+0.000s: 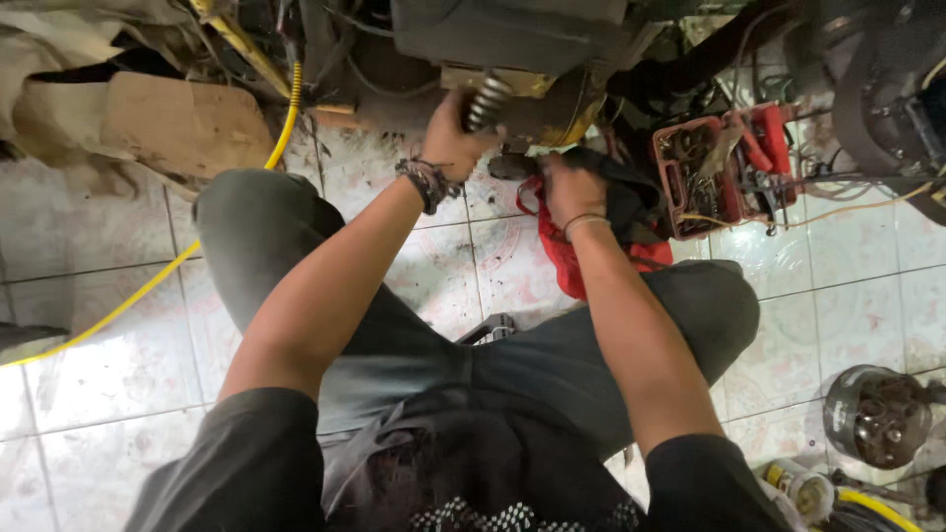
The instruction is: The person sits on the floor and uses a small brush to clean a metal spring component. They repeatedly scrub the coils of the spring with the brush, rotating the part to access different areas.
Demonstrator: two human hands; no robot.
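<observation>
Landmark: coil spring (486, 100), up top under dark machine (512, 34)

Far left of spring: yellow hose (148, 286) on tiled floor (118, 374)

Left hand (453, 138): grip closed round spring, holding it

Right of spring: right hand (572, 189), fingers shut on dark rag (631, 202), red cloth (562, 251) below

Further right of spring: red tray (724, 167) of small tools

Far right, low: round metal part (875, 414)

Best way, I think: hold spring tight and steady, wipe slow, keep rag bunched so it does not snag
</observation>
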